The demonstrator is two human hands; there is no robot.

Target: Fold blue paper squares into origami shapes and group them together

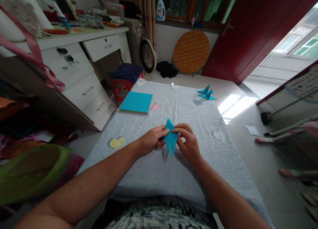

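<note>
A table (198, 119) under a pale, quilted cloth with heart patches takes up the middle. To its left stands a white desk (74, 85) with drawers, its top loaded with small goods. A dark red door (248, 33) stands beyond the table, to the right. Past the table's far left corner is a washing machine (135, 36), its round hatch swung open. A round wooden board (191, 51) leans on the wall beyond the table's far edge. A stool (127, 72) with red legs and a dark cover sits just beside the table's far left corner. On that same corner of the table lies a square stack of paper (136, 102), blue on top.

Over the near middle of the table are the two hands. The left hand (158, 137) is closed on the left edge of a folded paper (171, 136), thumb on its upper face. The right hand (187, 139) has its fingertips together at the paper's upper right edge. The blue paper is a slim diamond held above the table, one point toward the table's far side and two split points toward the near side. Two blue paper birds (208, 95) sit close together at the table's far right corner.
</note>
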